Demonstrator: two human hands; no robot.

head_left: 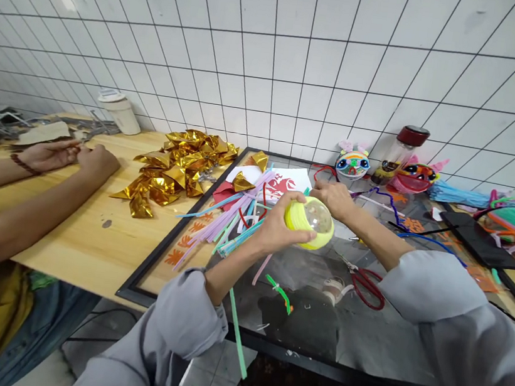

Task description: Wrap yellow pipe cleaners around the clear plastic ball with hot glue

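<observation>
My left hand (276, 226) is closed around a clear rounded plastic shell wrapped in yellow pipe cleaner (300, 219), holding it tilted above the table. Just behind it, my right hand (335, 201) has its fingers bent together low over the table; whatever is in them cannot be made out. A loose bundle of purple, blue and green pipe cleaners (223, 217) lies left of the shell, beside white paper with a red print (293, 182). Red-handled scissors (367, 287) rest below my right forearm, near a small white spool (334, 290) and a short green twisted pipe cleaner (280, 292).
A co-worker's hands (77, 156) work at the left. Folded gold foil pieces (179, 170) lie between us. Along the wall stand a striped animal figure (353, 161), a red-lidded bottle (400, 150) and a pink figure (415, 176). A black phone (479, 238) lies right.
</observation>
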